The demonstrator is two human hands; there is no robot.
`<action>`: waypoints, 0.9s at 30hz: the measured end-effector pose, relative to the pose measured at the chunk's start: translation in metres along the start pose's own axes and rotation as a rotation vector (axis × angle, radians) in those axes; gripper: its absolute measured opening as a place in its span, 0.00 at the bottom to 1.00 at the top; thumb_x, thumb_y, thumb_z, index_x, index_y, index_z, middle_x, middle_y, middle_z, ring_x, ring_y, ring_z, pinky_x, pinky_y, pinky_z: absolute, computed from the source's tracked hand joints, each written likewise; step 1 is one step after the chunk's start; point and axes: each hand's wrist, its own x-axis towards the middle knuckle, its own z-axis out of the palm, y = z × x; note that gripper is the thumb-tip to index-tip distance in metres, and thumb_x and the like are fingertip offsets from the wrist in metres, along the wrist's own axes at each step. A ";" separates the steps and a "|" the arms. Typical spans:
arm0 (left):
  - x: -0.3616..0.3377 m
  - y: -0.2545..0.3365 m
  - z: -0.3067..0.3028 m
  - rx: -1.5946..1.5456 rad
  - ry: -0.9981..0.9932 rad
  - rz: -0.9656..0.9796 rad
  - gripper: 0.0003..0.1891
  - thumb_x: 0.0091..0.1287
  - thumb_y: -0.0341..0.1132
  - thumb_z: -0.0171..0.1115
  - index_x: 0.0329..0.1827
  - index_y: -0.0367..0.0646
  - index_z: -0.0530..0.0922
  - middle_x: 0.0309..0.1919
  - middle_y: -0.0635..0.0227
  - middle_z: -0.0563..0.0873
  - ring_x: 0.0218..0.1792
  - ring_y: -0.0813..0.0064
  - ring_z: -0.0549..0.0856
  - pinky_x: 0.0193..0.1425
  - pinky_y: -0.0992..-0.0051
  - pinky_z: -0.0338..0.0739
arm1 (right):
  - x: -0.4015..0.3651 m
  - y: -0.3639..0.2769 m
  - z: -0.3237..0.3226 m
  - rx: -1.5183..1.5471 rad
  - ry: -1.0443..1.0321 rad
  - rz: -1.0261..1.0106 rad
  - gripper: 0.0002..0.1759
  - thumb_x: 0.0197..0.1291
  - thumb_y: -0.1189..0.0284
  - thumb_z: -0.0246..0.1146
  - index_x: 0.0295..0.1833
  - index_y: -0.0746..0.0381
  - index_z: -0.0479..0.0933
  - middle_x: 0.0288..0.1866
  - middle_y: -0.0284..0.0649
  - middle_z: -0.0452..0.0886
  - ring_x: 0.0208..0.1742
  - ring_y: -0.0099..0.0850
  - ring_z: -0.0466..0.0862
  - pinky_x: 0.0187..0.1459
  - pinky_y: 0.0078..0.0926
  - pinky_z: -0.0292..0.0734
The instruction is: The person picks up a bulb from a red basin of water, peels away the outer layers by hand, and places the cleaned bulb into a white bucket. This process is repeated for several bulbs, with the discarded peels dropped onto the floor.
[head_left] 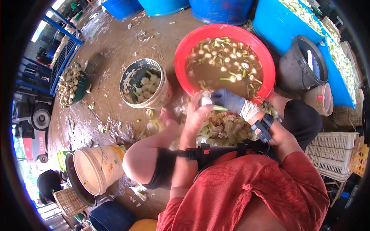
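Bare, my left hand [198,109] is wrapped round a white bulb [206,101] with a green stem [219,108]. My right hand [228,101] wears a blue glove and is closed at the bulb's right side; whether it holds a tool is hidden. Both hands are over the near rim of a red basin [180,57], where bulbs with green stems [233,77] float in brown water. Left of the basin stands a white bucket [163,92] with peeled bulbs [148,86] inside. Below my hands lies a heap of peeled skins [223,129].
Blue tubs [219,11] stand at the back. At right are a blue trough [285,27], a black bucket [293,69] and a white crate [331,154]. A bulb-filled basket [80,90] and a cream bucket [106,165] are at left. Scraps litter the wet floor [108,50].
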 end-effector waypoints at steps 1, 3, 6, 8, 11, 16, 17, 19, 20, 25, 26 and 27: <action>0.003 -0.003 -0.001 0.083 0.055 0.058 0.24 0.54 0.32 0.59 0.55 0.31 0.74 0.36 0.66 0.80 0.31 0.78 0.79 0.34 0.82 0.74 | 0.001 0.004 -0.006 -0.070 -0.047 0.023 0.10 0.57 0.73 0.60 0.43 0.63 0.78 0.39 0.44 0.82 0.38 0.35 0.83 0.46 0.28 0.77; 0.001 -0.009 -0.003 -0.155 0.067 -0.119 0.24 0.56 0.35 0.59 0.56 0.33 0.74 0.35 0.66 0.80 0.30 0.79 0.79 0.31 0.82 0.73 | -0.001 0.009 -0.008 -0.315 0.034 -0.296 0.10 0.56 0.72 0.60 0.44 0.63 0.79 0.40 0.44 0.81 0.39 0.36 0.82 0.46 0.29 0.77; 0.004 -0.015 0.003 -0.462 0.162 -0.367 0.22 0.61 0.37 0.59 0.57 0.37 0.75 0.33 0.66 0.80 0.26 0.79 0.79 0.23 0.84 0.71 | 0.006 0.020 -0.005 -0.550 0.095 -0.620 0.12 0.53 0.70 0.62 0.44 0.62 0.78 0.43 0.44 0.79 0.43 0.41 0.81 0.47 0.31 0.77; 0.002 -0.020 0.005 -0.521 0.088 -0.367 0.20 0.64 0.35 0.59 0.57 0.37 0.74 0.32 0.67 0.80 0.23 0.78 0.78 0.22 0.84 0.71 | 0.006 0.016 0.000 -0.417 0.099 -0.704 0.13 0.52 0.69 0.63 0.43 0.62 0.78 0.42 0.45 0.78 0.43 0.42 0.80 0.48 0.33 0.77; 0.001 -0.008 0.009 -0.682 0.060 -0.316 0.16 0.62 0.33 0.62 0.52 0.35 0.75 0.32 0.61 0.82 0.24 0.73 0.81 0.21 0.79 0.74 | -0.002 0.009 0.000 -0.099 0.107 -0.485 0.11 0.59 0.69 0.61 0.44 0.64 0.77 0.41 0.42 0.80 0.38 0.31 0.82 0.42 0.26 0.79; 0.008 -0.027 -0.002 -0.967 -0.055 -0.259 0.18 0.57 0.37 0.61 0.46 0.34 0.76 0.37 0.53 0.83 0.35 0.58 0.84 0.26 0.72 0.78 | -0.019 -0.010 -0.025 1.154 0.011 -0.003 0.16 0.63 0.70 0.59 0.55 0.64 0.74 0.45 0.38 0.81 0.35 0.17 0.79 0.33 0.17 0.78; 0.011 -0.033 -0.007 -1.001 -0.129 -0.255 0.17 0.57 0.37 0.58 0.45 0.34 0.76 0.36 0.54 0.82 0.36 0.56 0.83 0.26 0.70 0.78 | -0.014 0.014 -0.032 1.264 0.026 -0.014 0.18 0.62 0.70 0.60 0.57 0.63 0.73 0.46 0.39 0.81 0.32 0.16 0.78 0.34 0.19 0.78; 0.007 -0.040 -0.011 -1.000 -0.016 -0.328 0.16 0.57 0.36 0.57 0.44 0.35 0.76 0.35 0.54 0.82 0.35 0.56 0.83 0.27 0.69 0.78 | -0.018 0.027 -0.038 1.122 0.211 -0.176 0.20 0.61 0.69 0.62 0.57 0.63 0.73 0.48 0.40 0.80 0.31 0.18 0.77 0.36 0.21 0.80; 0.008 -0.041 -0.013 -0.995 0.090 -0.402 0.15 0.56 0.35 0.56 0.43 0.35 0.76 0.34 0.55 0.81 0.34 0.56 0.83 0.27 0.68 0.79 | -0.014 0.015 -0.048 1.350 0.160 -0.019 0.20 0.60 0.67 0.62 0.57 0.63 0.72 0.48 0.40 0.80 0.31 0.20 0.78 0.36 0.22 0.80; 0.026 -0.006 -0.044 -1.186 0.380 0.075 0.37 0.66 0.60 0.52 0.56 0.27 0.65 0.50 0.48 0.77 0.56 0.54 0.76 0.60 0.64 0.74 | 0.001 0.071 0.011 -0.065 -0.072 -0.079 0.18 0.52 0.67 0.67 0.49 0.60 0.76 0.44 0.40 0.82 0.45 0.31 0.82 0.47 0.32 0.77; 0.027 -0.007 -0.057 -1.296 0.399 0.067 0.44 0.65 0.59 0.54 0.66 0.27 0.53 0.60 0.46 0.68 0.61 0.53 0.71 0.64 0.60 0.70 | 0.004 0.075 0.028 -0.237 -0.081 -0.259 0.13 0.52 0.67 0.65 0.43 0.60 0.78 0.39 0.43 0.82 0.39 0.35 0.83 0.45 0.33 0.77; 0.027 -0.013 -0.056 -1.233 0.500 0.020 0.44 0.65 0.58 0.54 0.67 0.27 0.49 0.62 0.46 0.65 0.61 0.53 0.71 0.63 0.60 0.70 | 0.010 0.081 0.027 -0.205 -0.164 -0.157 0.11 0.52 0.68 0.65 0.41 0.59 0.79 0.36 0.44 0.82 0.38 0.37 0.83 0.43 0.33 0.77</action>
